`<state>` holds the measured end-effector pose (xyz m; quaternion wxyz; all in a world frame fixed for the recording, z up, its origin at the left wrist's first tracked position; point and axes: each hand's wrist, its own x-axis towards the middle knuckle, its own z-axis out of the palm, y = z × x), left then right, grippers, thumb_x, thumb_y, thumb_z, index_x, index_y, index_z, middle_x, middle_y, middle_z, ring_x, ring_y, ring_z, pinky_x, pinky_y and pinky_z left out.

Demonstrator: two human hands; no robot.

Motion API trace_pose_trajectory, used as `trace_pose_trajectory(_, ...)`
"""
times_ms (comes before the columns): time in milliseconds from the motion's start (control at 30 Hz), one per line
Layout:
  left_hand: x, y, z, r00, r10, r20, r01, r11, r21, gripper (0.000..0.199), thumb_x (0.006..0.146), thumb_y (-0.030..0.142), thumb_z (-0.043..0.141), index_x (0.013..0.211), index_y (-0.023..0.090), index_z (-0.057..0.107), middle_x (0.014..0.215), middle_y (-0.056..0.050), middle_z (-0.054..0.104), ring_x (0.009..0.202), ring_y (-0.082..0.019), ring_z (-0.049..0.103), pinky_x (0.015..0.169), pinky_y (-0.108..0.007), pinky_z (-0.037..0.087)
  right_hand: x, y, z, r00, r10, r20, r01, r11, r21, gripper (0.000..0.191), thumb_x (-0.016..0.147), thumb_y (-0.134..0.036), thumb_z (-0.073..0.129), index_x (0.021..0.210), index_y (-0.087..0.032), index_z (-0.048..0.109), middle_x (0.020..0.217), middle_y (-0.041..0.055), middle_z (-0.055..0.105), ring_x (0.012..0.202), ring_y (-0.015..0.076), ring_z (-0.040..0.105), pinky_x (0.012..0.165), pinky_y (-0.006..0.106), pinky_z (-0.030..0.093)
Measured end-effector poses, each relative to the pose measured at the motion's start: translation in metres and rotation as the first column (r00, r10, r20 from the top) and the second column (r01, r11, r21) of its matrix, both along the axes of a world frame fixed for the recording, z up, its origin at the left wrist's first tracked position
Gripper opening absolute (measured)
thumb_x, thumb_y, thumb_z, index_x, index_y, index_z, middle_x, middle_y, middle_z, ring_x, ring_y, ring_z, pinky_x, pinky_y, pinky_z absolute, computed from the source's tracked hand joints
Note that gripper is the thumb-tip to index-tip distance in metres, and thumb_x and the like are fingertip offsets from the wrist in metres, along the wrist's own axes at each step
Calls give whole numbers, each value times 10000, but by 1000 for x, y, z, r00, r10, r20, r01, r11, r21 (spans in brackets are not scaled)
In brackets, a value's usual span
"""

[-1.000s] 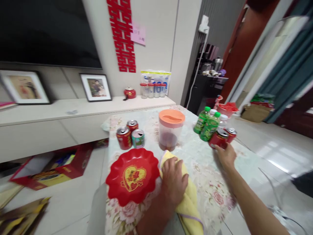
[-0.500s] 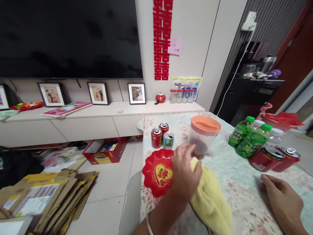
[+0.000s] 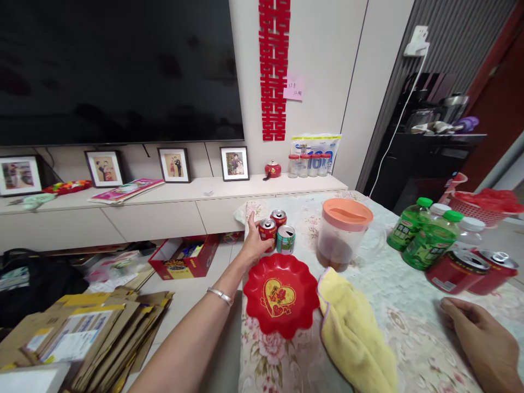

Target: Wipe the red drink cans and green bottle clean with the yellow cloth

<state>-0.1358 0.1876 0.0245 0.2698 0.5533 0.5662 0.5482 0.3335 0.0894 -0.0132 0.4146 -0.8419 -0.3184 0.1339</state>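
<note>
My left hand is at the front red can, thumb raised on its left side and fingers at its lower front. Behind that can stands another red can, and a green can is to the right. Just in front lies a red scalloped plate with a gold heart. A yellow cloth rests beside the plate. The lidded pitcher holds some dark liquid. My right hand rests on the table at the right with its fingers curled; nothing shows in it.
Green-capped bottles and large red cans stand at the table's right. Beyond the table runs a white cabinet with framed photos and jars. Flattened cardboard and a red box are on the floor at the left.
My left hand has moved from above the plate and cloth, forward and left to the front red can. My right hand stays in about the same place. The view has shifted slightly.
</note>
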Motion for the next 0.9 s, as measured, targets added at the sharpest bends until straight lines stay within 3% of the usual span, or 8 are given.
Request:
trace_pose_trajectory(200, 1, 7, -2, 999, 37, -31, -37, 999, 6, 1008, 651, 114, 733, 1533, 155, 248, 1233, -82, 568, 1140, -226, 650, 1104, -430, 486, 3, 1, -5, 1000, 11, 7, -12, 998, 55, 110, 566, -476, 662, 617, -383, 633, 667, 80, 713, 729, 359, 675, 801, 484, 474)
trace_pose_trajectory(367, -1, 4, 5, 975, 209, -79, -206, 977, 51, 813, 611, 129, 801, 1361, 155, 487, 1210, -73, 476, 1267, -298, 560, 1197, -495, 399, 3, -1, -6, 1000, 18, 20, -19, 998, 53, 158, 581, -487, 657, 668, -356, 649, 672, 93, 709, 708, 339, 673, 790, 479, 481)
trace_pose_trajectory(500, -6, -14, 18, 946, 312, -89, -307, 949, 71, 651, 660, 169, 808, 1266, 161, 571, 1188, -66, 438, 1263, -297, 558, 1209, -494, 396, 0, -2, -5, 999, 32, 35, -34, 997, 66, 267, 591, -527, 635, 759, -320, 658, 662, 107, 704, 724, 340, 689, 801, 477, 501)
trace_pose_trajectory(667, -4, -37, 35, 964, 252, -83, -241, 962, 130, 612, 686, 228, 806, 1263, 207, 604, 1231, -68, 505, 1249, -273, 599, 1188, -457, 429, -11, -8, -7, 990, 107, 97, -120, 983, 140, 382, 629, -566, 597, 854, -265, 664, 799, 128, 747, 777, 349, 720, 821, 481, 528)
trace_pose_trajectory(767, 0, -47, 44, 998, 54, -15, -51, 991, 126, 625, 708, 285, 790, 1290, 208, 577, 1274, -75, 622, 1226, -271, 632, 1161, -472, 452, -37, -23, 0, 959, 223, 174, -251, 954, 163, 408, 647, -594, 628, 859, -253, 701, 902, 124, 775, 864, 353, 729, 798, 467, 546)
trace_pose_trajectory(833, 2, -53, 47, 995, -76, 63, 71, 994, 85, 644, 710, 300, 788, 1305, 200, 563, 1243, -70, 684, 1162, -263, 677, 1125, -469, 487, -68, -38, 12, 896, 368, 248, -413, 896, 161, 344, 685, -568, 697, 869, -281, 741, 974, 79, 787, 860, 317, 732, 713, 420, 563)
trace_pose_trajectory(867, 3, -55, 47, 990, -112, 90, 105, 992, 77, 628, 708, 298, 788, 1290, 201, 571, 1221, -62, 703, 1137, -259, 692, 1107, -462, 505, -87, -46, 20, 771, 511, 380, -604, 777, 179, 251, 785, -493, 681, 910, -285, 743, 984, 74, 782, 860, 294, 731, 714, 406, 575)
trace_pose_trajectory(900, 3, -57, 46, 985, -137, 109, 131, 989, 66, 612, 709, 294, 788, 1278, 208, 580, 1207, -55, 716, 1120, -255, 704, 1089, -454, 521, -107, -54, 28, 603, 615, 508, -770, 616, 168, 166, 865, -383, 660, 985, -295, 734, 999, 65, 775, 908, 277, 733, 747, 391, 587)
